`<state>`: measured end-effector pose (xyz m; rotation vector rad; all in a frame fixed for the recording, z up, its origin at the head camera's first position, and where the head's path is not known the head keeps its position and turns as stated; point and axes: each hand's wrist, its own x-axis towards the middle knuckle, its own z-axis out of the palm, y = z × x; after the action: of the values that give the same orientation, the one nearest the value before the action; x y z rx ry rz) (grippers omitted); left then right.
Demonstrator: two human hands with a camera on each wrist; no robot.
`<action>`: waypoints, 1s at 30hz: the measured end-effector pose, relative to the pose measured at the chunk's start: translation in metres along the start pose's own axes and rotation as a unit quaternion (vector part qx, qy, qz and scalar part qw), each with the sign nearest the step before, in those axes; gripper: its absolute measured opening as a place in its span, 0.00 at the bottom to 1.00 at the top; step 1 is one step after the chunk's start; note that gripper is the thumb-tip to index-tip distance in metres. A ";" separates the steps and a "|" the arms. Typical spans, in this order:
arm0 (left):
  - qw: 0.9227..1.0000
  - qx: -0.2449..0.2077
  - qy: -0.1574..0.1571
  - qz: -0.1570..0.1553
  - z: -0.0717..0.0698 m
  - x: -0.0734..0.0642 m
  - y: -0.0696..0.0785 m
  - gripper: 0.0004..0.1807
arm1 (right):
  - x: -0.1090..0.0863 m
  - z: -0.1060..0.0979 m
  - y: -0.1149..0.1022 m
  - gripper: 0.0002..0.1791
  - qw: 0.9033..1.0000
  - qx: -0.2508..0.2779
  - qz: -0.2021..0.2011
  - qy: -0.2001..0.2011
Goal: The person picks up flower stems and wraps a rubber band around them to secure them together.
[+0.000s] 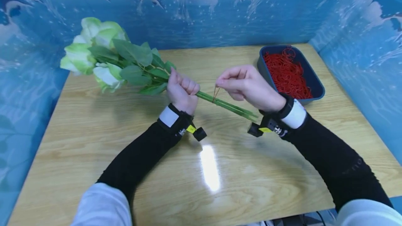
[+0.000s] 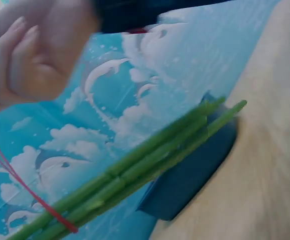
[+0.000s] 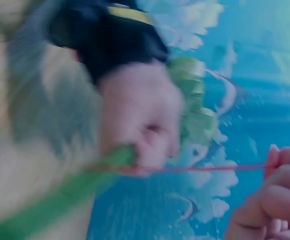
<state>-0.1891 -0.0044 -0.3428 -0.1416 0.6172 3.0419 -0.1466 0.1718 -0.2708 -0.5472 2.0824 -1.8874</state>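
My left hand (image 1: 183,91) grips a bunch of artificial flowers by the green stems (image 1: 232,107), just below the leaves (image 1: 135,58). Pale green-white blooms (image 1: 94,44) point to the upper left, and the bare stem ends reach right. A red rubber band (image 2: 30,190) loops around the stems to the right of that fist. My right hand (image 1: 248,86) pinches the band between thumb and fingertips and draws it taut, away from the stems. In the right wrist view the stretched band runs from the stems to the pinching right hand (image 3: 272,200); that view is blurred.
A dark blue bin (image 1: 317,88) full of red rubber bands (image 1: 287,74) stands at the back right of the wooden table (image 1: 125,170). Behind and at the sides hangs a blue dolphin-print backdrop (image 1: 201,20). Cables show below the table's front edge.
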 end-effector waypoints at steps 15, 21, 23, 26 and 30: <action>0.983 -0.049 -0.020 -0.175 0.011 -0.017 0.004 0.35 | 0.019 -0.113 -0.036 0.20 0.907 0.293 0.068 -0.293; 0.949 -0.197 -0.037 -0.243 0.016 -0.020 0.026 0.35 | 0.027 -0.114 0.005 0.19 0.939 0.233 0.003 -0.254; 0.934 -0.247 -0.048 -0.252 0.017 -0.020 0.034 0.34 | 0.026 -0.108 0.021 0.20 0.970 0.114 -0.028 -0.214; 0.920 -0.299 -0.063 -0.245 0.019 -0.018 0.044 0.34 | 0.022 -0.092 0.044 0.18 0.983 -0.079 -0.070 -0.152; 0.916 -0.332 -0.068 -0.217 0.024 -0.015 0.054 0.35 | 0.018 -0.059 0.068 0.10 0.956 -0.244 -0.144 -0.074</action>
<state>-0.1786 -0.0449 -0.2989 -0.0655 -0.4254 2.6506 -0.1950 0.2216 -0.3310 -1.1214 2.4744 -1.3872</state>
